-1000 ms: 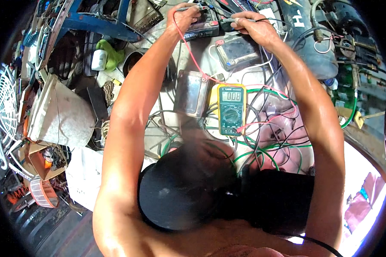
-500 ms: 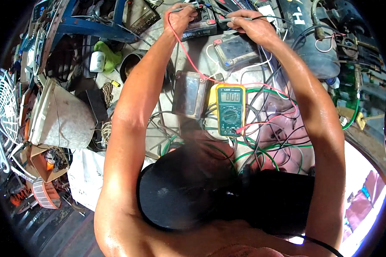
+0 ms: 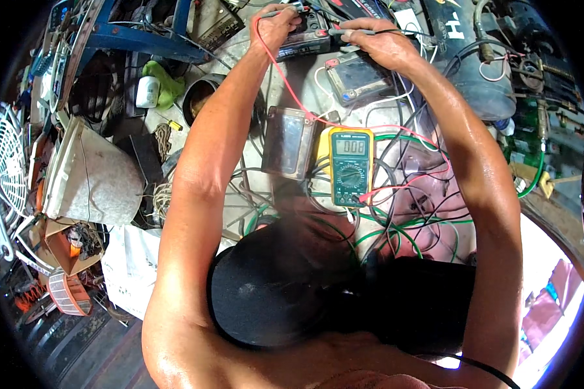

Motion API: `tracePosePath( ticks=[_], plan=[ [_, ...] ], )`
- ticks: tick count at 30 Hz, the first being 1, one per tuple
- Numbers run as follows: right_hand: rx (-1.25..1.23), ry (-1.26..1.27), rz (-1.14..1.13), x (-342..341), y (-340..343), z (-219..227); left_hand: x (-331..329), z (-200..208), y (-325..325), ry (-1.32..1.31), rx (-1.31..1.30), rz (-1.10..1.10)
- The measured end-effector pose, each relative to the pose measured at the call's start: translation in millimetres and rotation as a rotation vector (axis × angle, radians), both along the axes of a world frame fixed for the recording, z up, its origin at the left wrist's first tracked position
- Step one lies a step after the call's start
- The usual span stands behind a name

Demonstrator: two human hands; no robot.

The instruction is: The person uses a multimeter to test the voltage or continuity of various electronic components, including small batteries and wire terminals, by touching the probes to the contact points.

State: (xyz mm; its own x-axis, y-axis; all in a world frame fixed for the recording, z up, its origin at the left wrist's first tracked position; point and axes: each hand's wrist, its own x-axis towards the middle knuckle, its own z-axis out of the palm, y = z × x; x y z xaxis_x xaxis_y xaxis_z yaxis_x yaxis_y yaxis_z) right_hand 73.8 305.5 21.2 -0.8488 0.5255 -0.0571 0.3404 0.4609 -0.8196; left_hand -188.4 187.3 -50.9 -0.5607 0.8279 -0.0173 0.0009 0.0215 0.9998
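At the far side of the floor, my left hand (image 3: 276, 31) is closed round a grey test probe (image 3: 270, 13) with a red lead. Its tip reaches over a dark battery (image 3: 311, 44). My right hand (image 3: 384, 45) pinches a second grey probe (image 3: 348, 32) with a black lead; it points left at the red spot on the battery's right end. Whether either tip touches metal is too small to tell. Nearer to me lies a multimeter (image 3: 351, 165) in a yellow case, its display lit with digits and the red lead plugged in low on its face.
Another battery (image 3: 361, 74) sits below my right hand, and a brown box (image 3: 288, 141) left of the multimeter. Tangled cables (image 3: 396, 227) cover the near floor. A white bucket (image 3: 100, 178) and blue frame (image 3: 133, 42) stand left, a grey cylinder (image 3: 477, 71) right.
My right hand has shifted slightly and its probe tip is closer to the battery's red spot. My left hand stays nearly in place at the battery.
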Motion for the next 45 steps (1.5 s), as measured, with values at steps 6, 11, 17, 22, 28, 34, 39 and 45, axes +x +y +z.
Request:
tracePosePath(
  ticks=[6,11,17,22,28,34,39,45],
  plan=[
    [0.082,-0.008,0.010,-4.9,-3.1,-5.0,-1.2,1.6,-0.8,0.021,0.000,-0.007],
    [0.134,0.037,0.014,-7.5,-0.2,-14.5,6.6,11.7,-1.3,0.022,0.001,-0.002],
    [-0.258,-0.148,-0.139,-12.8,-27.4,32.0,-0.5,13.9,-17.0,0.039,-0.212,0.073],
    [0.061,0.037,-0.099,-3.6,-19.2,10.0,19.7,27.9,-5.5,-0.050,-0.190,0.061],
    [-0.177,-0.077,-0.135,-3.7,-22.2,21.0,17.1,26.2,-5.5,-0.064,-0.155,0.034],
    [-0.196,-0.061,-0.141,-3.0,-17.4,12.5,17.1,25.8,-4.0,-0.030,-0.149,0.026],
    [-0.233,0.009,-0.127,-5.4,-16.4,6.5,22.9,28.0,-7.4,-0.010,-0.095,0.024],
    [-0.290,-0.087,-0.160,-5.1,-21.7,22.8,25.4,32.8,-6.8,0.004,-0.160,0.108]
  ],
)
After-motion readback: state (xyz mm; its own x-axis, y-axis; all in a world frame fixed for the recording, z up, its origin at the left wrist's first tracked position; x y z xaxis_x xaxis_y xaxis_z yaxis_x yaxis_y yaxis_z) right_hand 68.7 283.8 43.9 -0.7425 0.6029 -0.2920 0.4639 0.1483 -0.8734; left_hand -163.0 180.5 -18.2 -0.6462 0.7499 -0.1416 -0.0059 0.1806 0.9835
